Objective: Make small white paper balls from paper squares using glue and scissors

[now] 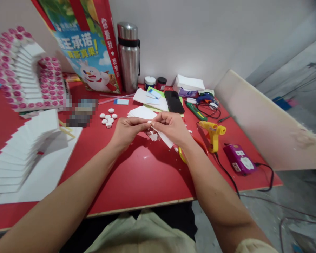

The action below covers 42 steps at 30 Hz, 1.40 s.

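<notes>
My left hand and my right hand meet above the middle of the red table. Both pinch a small white piece between thumbs and fingertips; the fingers hide most of it. A white paper strip slants down below my right hand; whether it joins the held piece I cannot tell. White sheets lie stacked just behind the hands. Left of them sit several small round white pieces. Yellow-orange handles show partly under my right wrist.
At left, a fanned white paper staircase stands on a white board, with a pink-flowered model behind. A steel flask and phone are at the back. A yellow glue gun and purple power box lie right, with cords.
</notes>
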Tool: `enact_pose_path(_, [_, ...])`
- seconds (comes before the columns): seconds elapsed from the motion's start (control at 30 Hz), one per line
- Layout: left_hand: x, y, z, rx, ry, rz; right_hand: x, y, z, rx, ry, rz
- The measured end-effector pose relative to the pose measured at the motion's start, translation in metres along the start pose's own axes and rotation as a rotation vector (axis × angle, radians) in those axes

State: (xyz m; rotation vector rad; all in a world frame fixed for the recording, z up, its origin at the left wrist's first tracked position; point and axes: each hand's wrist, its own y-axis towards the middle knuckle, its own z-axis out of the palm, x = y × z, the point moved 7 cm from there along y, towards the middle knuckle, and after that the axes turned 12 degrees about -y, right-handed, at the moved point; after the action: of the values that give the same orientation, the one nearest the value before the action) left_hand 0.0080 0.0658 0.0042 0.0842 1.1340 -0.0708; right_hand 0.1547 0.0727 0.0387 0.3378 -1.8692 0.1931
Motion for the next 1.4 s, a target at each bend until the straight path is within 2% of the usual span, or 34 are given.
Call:
enact_pose_path(0.13, [0.001,-0.001,0.0,0.007,-0.046,-0.013,0.0,0.0,0.003,0.036,0.041,-0.024])
enact_pose_path(0.27, [0.004,0.0,-0.001,-0.021,-0.013,0.013,0.002,0.001,0.001,-0.063,-0.103,-0.084])
enact_pose_path(0.37, [0.004,0.002,-0.002,-0.024,0.033,0.085,0.002,0.0,0.002,-0.11,-0.158,-0.056])
enact_pose_path(0.57, [-0.006,0.005,-0.005,-0.029,0.137,0.21,-0.017,0.003,0.0,-0.015,0.276,0.166])
enact_pose_path(0.7, [-0.01,0.006,-0.006,-0.041,0.132,0.212,-0.027,0.004,0.01,0.161,0.41,0.289])
enact_pose_path(0.77, [-0.011,0.006,-0.006,-0.05,0.119,0.203,-0.024,0.004,0.012,0.152,0.376,0.267])
enact_pose_path(0.97, [-0.013,0.003,-0.003,-0.089,0.125,0.199,-0.011,-0.001,0.003,-0.073,-0.003,0.184])
enact_pose_path(1.17, [-0.017,-0.003,-0.002,-0.127,0.207,0.276,0.006,-0.004,0.0,-0.307,-0.372,-0.099])
enact_pose_path(1.4, [-0.019,-0.012,-0.001,-0.144,0.298,0.424,0.007,-0.006,0.001,-0.204,-0.205,-0.1])
